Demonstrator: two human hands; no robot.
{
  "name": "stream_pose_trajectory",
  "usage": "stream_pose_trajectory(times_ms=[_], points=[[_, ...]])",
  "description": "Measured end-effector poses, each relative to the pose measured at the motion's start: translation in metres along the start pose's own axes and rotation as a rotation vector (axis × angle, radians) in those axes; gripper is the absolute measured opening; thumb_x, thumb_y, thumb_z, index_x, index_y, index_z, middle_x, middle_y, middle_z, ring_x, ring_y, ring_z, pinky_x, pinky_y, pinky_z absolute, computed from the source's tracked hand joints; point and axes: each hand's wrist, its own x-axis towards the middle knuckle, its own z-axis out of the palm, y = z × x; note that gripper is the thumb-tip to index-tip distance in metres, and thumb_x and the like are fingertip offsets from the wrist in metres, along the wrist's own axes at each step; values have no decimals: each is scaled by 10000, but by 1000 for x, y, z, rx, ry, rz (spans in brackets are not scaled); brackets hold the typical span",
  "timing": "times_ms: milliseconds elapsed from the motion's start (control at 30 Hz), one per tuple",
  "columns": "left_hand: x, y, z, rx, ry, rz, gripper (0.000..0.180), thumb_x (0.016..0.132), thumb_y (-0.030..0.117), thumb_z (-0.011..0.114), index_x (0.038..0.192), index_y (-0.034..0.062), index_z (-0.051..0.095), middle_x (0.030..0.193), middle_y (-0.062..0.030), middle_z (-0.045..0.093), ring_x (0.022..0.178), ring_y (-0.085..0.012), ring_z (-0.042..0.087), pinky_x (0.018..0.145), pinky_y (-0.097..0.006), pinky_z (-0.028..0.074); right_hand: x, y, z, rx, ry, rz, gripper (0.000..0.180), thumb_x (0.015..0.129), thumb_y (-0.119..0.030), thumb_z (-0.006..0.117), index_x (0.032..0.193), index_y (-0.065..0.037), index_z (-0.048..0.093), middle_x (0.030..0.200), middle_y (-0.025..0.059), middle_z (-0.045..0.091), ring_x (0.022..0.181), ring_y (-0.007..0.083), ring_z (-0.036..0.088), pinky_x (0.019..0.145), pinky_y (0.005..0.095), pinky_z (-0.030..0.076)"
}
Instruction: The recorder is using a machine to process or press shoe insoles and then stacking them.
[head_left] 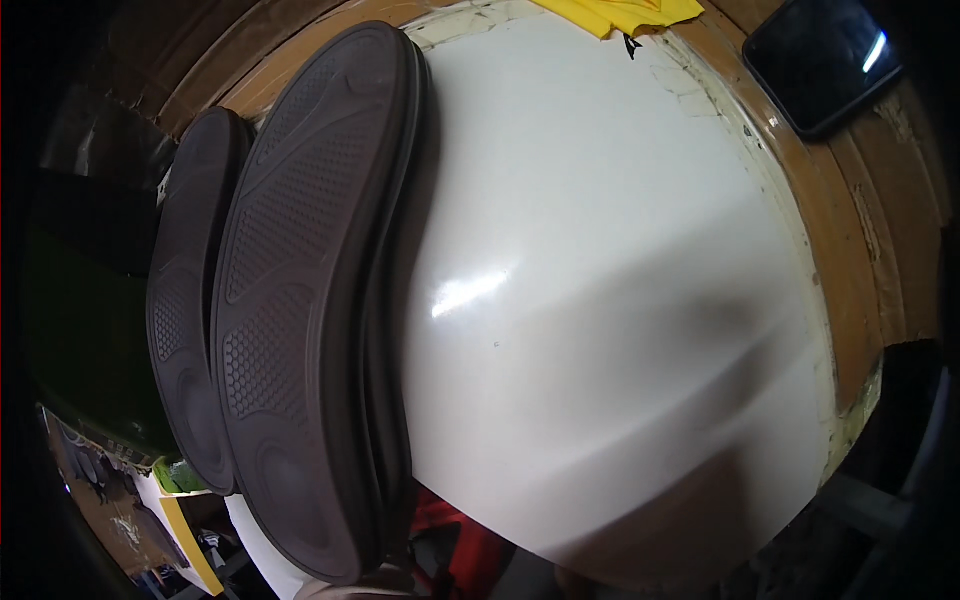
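Neither of my hands can be made out. Dark brown shoe soles lie on the left part of a glossy white work surface (600,250), tread side up. The larger shoe sole (300,230) shows dotted and honeycomb texture, and layered edges along its right side suggest another sole under it. Left of it lies a second shoe sole (185,300), partly covered by the first. Soft shadows fall across the right and lower right of the white surface. A pale beige patch (365,588) shows below the larger sole's lower end; I cannot tell what it is.
A black smartphone (820,65) rests on the brown wooden border (830,240) at the upper right. Yellow cloth (620,12) lies at the far edge. Something red (475,555) stands beneath the near edge. A dark green object (90,310) is at the left.
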Motion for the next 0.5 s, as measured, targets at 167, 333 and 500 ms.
stream_pose_trajectory(times_ms=[167,333,500], points=[[-29,10,-9,-9,19,16,651,806,284,683,1405,217,437,1416,-245,396,1263,-454,446,998,-467,452,-9,2,2,12,-4,9,507,785,-262,722,1195,-10,561,1211,225,523,1167,420,468,983,491,381],[-93,32,16,-118,136,39,699,812,288,678,1449,244,393,1447,-251,361,1268,-468,437,998,-475,450,-21,14,8,-32,-6,67,510,782,-263,723,1192,-8,560,1205,228,524,1163,418,472,978,492,385],[-167,59,89,-565,585,-131,787,786,58,603,1470,291,290,1427,-295,326,1229,-486,451,1028,-496,421,-32,36,18,-87,86,91,485,794,-346,694,1185,-84,578,1142,173,522,1115,375,482,936,464,403]])
